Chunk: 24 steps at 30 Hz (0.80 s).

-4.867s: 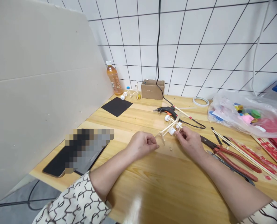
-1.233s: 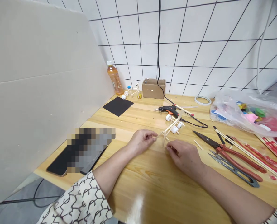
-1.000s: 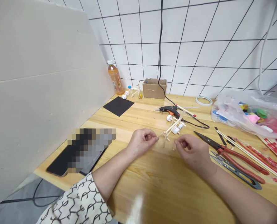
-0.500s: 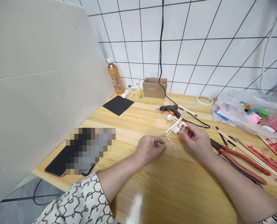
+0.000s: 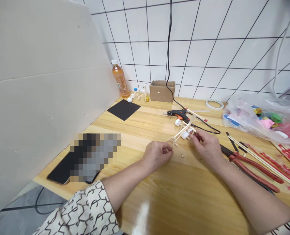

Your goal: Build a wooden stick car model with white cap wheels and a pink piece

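Observation:
A small model tricycle of pale wooden sticks [image 5: 181, 131] stands before me, with white bottle-cap wheels [image 5: 185, 134] and a red-tipped crossbar [image 5: 196, 115]. At its right side my right hand [image 5: 206, 146] is closed, thumb and forefinger pinching the frame beside a wheel. My left hand [image 5: 157, 155] is at its near left end, fingers curled and thumb and forefinger together by the stick ends; whether they grip a stick is hidden. Just behind the model lies a black glue gun [image 5: 179, 114] with an orange trigger.
Pliers [image 5: 252, 169] and thin sticks [image 5: 262, 160] lie at right, below a plastic bag of colourful caps [image 5: 262, 117]. At the back are a tape roll [image 5: 214, 104], cardboard box [image 5: 162, 92], another stick model [image 5: 141, 94], drink bottle [image 5: 120, 80] and black sheet [image 5: 124, 110]. A phone [image 5: 61, 169] lies left.
The model has shifted and tilted very slightly, and my left fingertips have drawn back a little to the left. My right hand stays at the wheel.

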Motion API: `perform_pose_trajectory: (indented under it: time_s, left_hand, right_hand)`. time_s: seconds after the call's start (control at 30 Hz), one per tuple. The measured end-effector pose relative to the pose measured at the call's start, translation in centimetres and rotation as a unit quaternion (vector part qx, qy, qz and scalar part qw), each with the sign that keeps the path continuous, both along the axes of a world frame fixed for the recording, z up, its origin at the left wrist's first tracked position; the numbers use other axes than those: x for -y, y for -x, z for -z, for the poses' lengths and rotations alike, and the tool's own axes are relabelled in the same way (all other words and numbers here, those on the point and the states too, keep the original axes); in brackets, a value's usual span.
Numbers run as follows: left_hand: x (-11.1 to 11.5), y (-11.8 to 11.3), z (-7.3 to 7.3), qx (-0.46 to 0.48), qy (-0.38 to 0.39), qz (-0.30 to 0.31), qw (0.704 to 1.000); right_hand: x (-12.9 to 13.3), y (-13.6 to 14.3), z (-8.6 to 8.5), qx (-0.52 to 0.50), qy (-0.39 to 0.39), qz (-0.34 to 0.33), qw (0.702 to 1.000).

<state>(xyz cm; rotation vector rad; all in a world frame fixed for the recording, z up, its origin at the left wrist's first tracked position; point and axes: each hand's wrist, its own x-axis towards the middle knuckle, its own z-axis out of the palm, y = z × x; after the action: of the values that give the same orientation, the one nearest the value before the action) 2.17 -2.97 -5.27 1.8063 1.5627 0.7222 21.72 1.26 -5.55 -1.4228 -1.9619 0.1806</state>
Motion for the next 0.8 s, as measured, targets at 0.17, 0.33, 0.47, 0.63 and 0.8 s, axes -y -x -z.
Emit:
perform_pose_trajectory:
  time_s: [0.17, 0.33, 0.47, 0.63, 0.8]
  left_hand:
    - [0.03, 0.01, -0.02, 0.001, 0.001, 0.006, 1.000]
    - [0.03, 0.08, -0.10, -0.002, 0.003, 0.010, 1.000]
    - [0.03, 0.14, -0.13, -0.004, 0.002, 0.016, 1.000]
    - [0.05, 0.15, -0.16, -0.006, 0.001, 0.019, 1.000]
    - [0.02, 0.13, -0.15, -0.010, 0.002, 0.018, 1.000]
  right_hand:
    - [-0.16, -0.12, 0.03, 0.003, -0.005, 0.002, 1.000]
    - [-0.15, -0.16, -0.06, -0.003, 0.000, -0.007, 1.000]
    - [-0.15, -0.17, -0.13, 0.003, 0.001, -0.010, 1.000]
    - [-0.30, -0.20, -0.07, 0.010, -0.010, -0.005, 1.000]
    - [-0.39, -0.21, -0.02, 0.012, -0.014, -0.011, 1.000]
